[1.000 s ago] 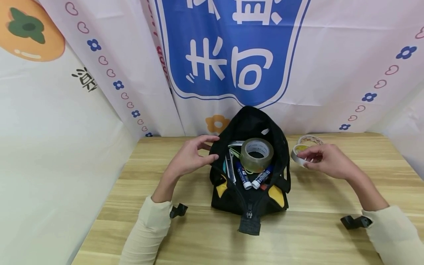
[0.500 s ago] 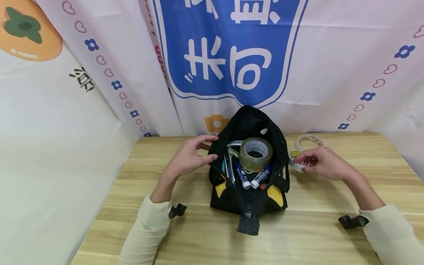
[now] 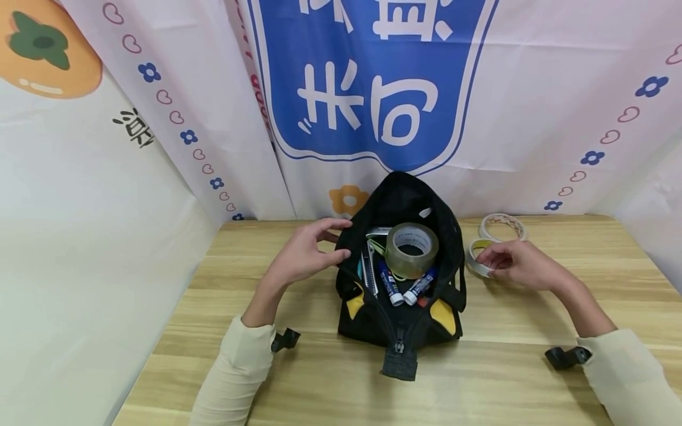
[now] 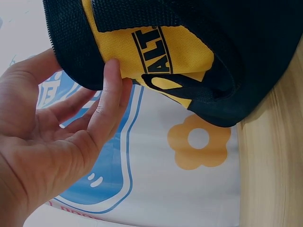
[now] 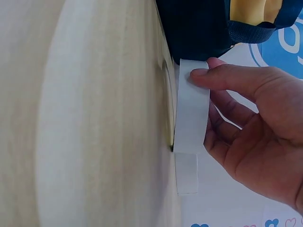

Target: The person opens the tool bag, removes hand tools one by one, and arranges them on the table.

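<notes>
A black and yellow tool bag [image 3: 367,331] gapes open on the table. My left hand [image 3: 311,251] holds the left edge of its mouth, thumb at the zip edge and fingers against the yellow panel [image 4: 177,49] in the left wrist view. To the bag's right, my right hand [image 3: 527,266] pinches a roll of white tape [image 5: 191,109] low at the tabletop. Its thumb presses the outer face, while the other fingertips are partly hidden behind it. Inside the bag lie a large roll of packing tape [image 3: 407,264], a utility knife [image 3: 369,272] and two blue glue sticks [image 3: 391,287].
Another pale tape roll [image 3: 483,229] lies just behind the pinched one, near the table's back edge. A printed cloth [image 3: 533,118] hangs directly behind the wooden table [image 3: 479,384]. Small black mounts [image 3: 567,358] stick out from both wrists.
The right hand has brought the white tape roll slightly toward the person and down, so more of the roll behind it shows. The left hand has stayed at the bag's edge.
</notes>
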The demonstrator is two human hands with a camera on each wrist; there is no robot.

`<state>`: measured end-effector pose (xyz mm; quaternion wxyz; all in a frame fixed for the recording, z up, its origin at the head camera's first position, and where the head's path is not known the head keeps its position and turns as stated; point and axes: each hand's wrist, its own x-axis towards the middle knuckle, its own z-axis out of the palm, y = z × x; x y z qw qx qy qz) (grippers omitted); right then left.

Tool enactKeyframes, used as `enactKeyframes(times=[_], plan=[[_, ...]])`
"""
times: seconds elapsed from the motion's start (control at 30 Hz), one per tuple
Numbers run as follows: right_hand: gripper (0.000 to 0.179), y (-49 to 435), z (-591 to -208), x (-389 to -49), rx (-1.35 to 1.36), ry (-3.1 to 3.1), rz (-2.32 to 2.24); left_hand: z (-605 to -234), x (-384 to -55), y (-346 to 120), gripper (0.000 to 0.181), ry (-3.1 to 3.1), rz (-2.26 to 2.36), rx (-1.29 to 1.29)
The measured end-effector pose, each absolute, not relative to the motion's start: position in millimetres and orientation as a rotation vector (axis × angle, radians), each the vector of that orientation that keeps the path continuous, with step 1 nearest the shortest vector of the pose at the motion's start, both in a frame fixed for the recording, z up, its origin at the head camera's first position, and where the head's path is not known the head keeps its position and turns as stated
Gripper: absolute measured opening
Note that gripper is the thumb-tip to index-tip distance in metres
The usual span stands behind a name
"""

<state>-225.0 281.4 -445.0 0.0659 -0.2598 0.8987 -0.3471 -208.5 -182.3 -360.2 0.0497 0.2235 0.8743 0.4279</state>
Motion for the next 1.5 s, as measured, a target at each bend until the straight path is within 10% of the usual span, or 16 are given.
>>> enactKeyframes(times=[0.73, 1.5], plan=[[0.024, 280.3, -442.2, -225.3, -0.740, 2.778, -1.079, -360.0, -208.0, -182.6, 0.054, 2.685, 1.277, 0.710], [0.035, 232.6, -334.8, -203.9, -0.865, 2.854, -1.428, -359.5, -206.9, -180.6, 0.055, 2.641, 1.346, 0.676]])
